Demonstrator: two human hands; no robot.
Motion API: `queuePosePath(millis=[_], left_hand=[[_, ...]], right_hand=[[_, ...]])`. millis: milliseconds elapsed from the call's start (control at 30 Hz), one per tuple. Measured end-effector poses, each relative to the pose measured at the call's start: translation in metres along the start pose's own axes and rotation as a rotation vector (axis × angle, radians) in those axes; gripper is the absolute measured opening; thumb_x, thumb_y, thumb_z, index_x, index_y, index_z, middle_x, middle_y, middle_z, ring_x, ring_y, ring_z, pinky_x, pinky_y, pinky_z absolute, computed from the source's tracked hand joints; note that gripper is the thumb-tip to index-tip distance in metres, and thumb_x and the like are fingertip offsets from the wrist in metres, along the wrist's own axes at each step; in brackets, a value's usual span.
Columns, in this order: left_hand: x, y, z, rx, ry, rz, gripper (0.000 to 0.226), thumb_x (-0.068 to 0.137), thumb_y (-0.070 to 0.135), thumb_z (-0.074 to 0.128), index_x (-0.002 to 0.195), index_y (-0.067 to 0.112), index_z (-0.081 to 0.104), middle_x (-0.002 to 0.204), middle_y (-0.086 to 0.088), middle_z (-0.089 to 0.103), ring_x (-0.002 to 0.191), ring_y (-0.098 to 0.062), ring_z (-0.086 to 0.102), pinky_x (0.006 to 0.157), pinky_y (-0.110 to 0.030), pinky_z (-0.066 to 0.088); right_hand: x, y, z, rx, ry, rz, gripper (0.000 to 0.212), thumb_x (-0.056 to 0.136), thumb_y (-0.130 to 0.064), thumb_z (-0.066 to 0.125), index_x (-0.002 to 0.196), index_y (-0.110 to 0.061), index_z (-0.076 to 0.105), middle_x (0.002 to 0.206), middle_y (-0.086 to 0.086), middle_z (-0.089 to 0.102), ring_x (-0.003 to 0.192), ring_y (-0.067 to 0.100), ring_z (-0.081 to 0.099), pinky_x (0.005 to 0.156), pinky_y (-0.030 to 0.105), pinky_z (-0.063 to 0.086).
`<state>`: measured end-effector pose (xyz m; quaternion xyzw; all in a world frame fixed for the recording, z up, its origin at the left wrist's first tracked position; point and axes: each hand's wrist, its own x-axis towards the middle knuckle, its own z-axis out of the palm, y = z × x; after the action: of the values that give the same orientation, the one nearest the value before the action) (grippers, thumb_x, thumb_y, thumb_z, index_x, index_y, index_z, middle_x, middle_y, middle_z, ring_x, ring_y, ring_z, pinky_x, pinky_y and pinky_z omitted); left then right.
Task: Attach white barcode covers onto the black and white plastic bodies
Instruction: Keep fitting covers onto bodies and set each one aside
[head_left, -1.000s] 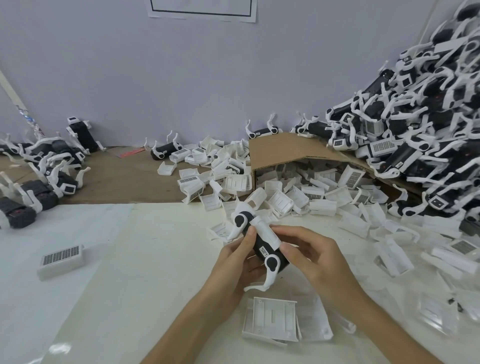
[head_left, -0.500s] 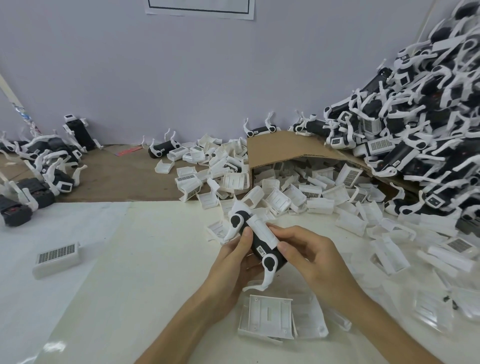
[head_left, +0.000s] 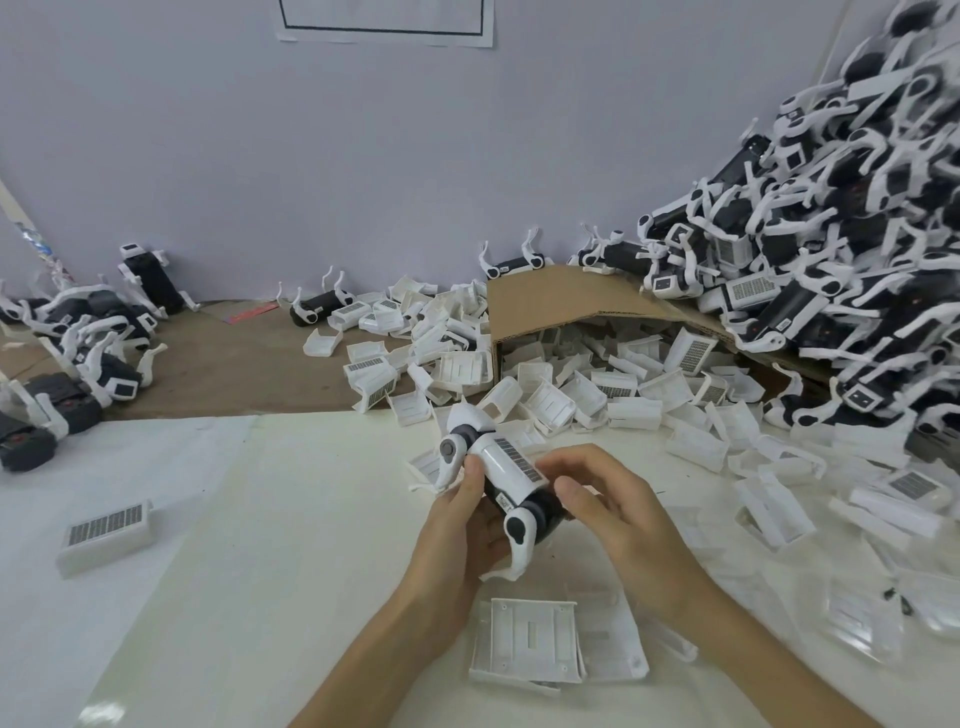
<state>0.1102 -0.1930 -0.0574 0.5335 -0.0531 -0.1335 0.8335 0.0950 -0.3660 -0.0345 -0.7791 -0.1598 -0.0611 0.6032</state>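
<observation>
**A:** What were the hands doing?

**B:** Both were on one plastic body (head_left: 543, 512), held above the white table sheet (head_left: 260, 545), near the middle of the scene. The left hand (head_left: 467, 525) cupped it from below with curled fingers, the thumb lying up along its left side.

**A:** And the right one?

**B:** The right hand (head_left: 618, 514) came in from the right, fingers curled. Its thumb and fingertips closed on the right end of the white barcode cover (head_left: 506, 465).

**A:** Where did that cover sit?

**B:** On top of the body, barcode strip facing up, running from far left to near right. The body's black ends and white legs stuck out beyond it at both ends.

**A:** What lay around?

**B:** A tipped cardboard box (head_left: 561, 296) stood beyond the hands, with loose covers (head_left: 571, 395) spilling from its mouth and spreading to the right. A tall heap of bodies (head_left: 831, 234) rose at the far right against the wall. A smaller group of bodies (head_left: 78, 353) lay far left on the brown surface (head_left: 234, 364).

**A:** Anything nearer?

**B:** A few covers, stacked hollow side up (head_left: 530, 636), lay just below the hands. A single cover (head_left: 106, 527) rested well apart on the left, barcode up.
</observation>
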Motion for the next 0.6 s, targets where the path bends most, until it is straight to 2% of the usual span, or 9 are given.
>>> queuePosePath(millis=[100,200,300,367,400,500,533,600], left_hand=[[0.000,-0.002,0.000,0.011,-0.004,0.020,0.052,0.093,0.055,0.041,0.124,0.021,0.066,0.118,-0.005,0.074,0.110,-0.021,0.070,0.082,-0.032,0.058],[0.000,-0.004,0.002,0.029,-0.013,0.037,0.056,0.090,0.055,0.041,0.127,0.019,0.064,0.121,-0.006,0.073,0.114,-0.023,0.068,0.089,-0.036,0.057],[-0.001,-0.004,0.001,0.062,-0.019,0.036,0.060,0.089,0.057,0.040,0.127,0.018,0.065,0.121,-0.008,0.073,0.113,-0.023,0.069,0.087,-0.032,0.059],[-0.001,-0.004,0.000,0.069,-0.016,0.023,0.061,0.091,0.056,0.039,0.129,0.015,0.064,0.122,-0.009,0.072,0.114,-0.025,0.069,0.086,-0.032,0.059],[0.001,-0.002,0.001,0.064,-0.003,0.014,0.060,0.092,0.054,0.039,0.129,0.014,0.064,0.123,-0.010,0.071,0.115,-0.026,0.068,0.091,-0.036,0.058],[0.003,0.005,0.003,0.012,0.015,-0.003,0.051,0.093,0.047,0.043,0.119,0.013,0.071,0.124,-0.018,0.069,0.121,-0.037,0.062,0.109,-0.057,0.042],[0.003,0.005,0.003,0.013,0.009,0.005,0.047,0.094,0.048,0.046,0.115,0.016,0.075,0.123,-0.018,0.070,0.120,-0.037,0.062,0.108,-0.058,0.043],[0.000,0.006,0.002,0.067,-0.047,0.043,0.045,0.095,0.054,0.052,0.113,0.020,0.076,0.121,-0.015,0.071,0.113,-0.029,0.067,0.096,-0.047,0.054]], right_hand=[[0.000,0.004,-0.003,-0.037,-0.064,0.081,0.026,0.092,-0.045,0.053,0.112,-0.035,0.066,0.111,-0.009,0.070,0.108,0.008,0.063,0.097,0.037,0.047],[0.000,0.002,-0.001,0.002,-0.171,0.122,0.033,0.094,-0.053,0.050,0.121,-0.038,0.062,0.114,-0.010,0.070,0.109,0.010,0.063,0.099,0.035,0.048],[0.001,-0.001,0.000,0.059,-0.215,0.134,0.040,0.094,-0.049,0.053,0.129,-0.030,0.060,0.113,-0.005,0.072,0.105,0.013,0.067,0.094,0.029,0.051],[0.003,-0.003,-0.001,0.120,-0.189,0.125,0.037,0.096,-0.039,0.056,0.128,-0.021,0.062,0.109,0.000,0.074,0.098,0.013,0.069,0.085,0.026,0.053],[0.003,-0.003,-0.002,0.138,-0.167,0.113,0.034,0.097,-0.035,0.057,0.126,-0.019,0.063,0.109,0.000,0.074,0.097,0.012,0.069,0.082,0.024,0.053],[0.003,-0.006,-0.003,0.084,-0.076,0.061,0.029,0.093,-0.033,0.064,0.120,-0.024,0.067,0.108,-0.001,0.075,0.100,0.011,0.069,0.083,0.020,0.052],[0.001,-0.007,-0.004,0.031,-0.042,0.031,0.030,0.090,-0.034,0.065,0.119,-0.027,0.067,0.108,-0.004,0.075,0.102,0.009,0.068,0.085,0.018,0.051],[-0.002,-0.010,-0.005,-0.107,0.011,-0.043,0.033,0.086,-0.034,0.066,0.119,-0.032,0.067,0.109,-0.014,0.073,0.107,0.007,0.065,0.088,0.014,0.047]])
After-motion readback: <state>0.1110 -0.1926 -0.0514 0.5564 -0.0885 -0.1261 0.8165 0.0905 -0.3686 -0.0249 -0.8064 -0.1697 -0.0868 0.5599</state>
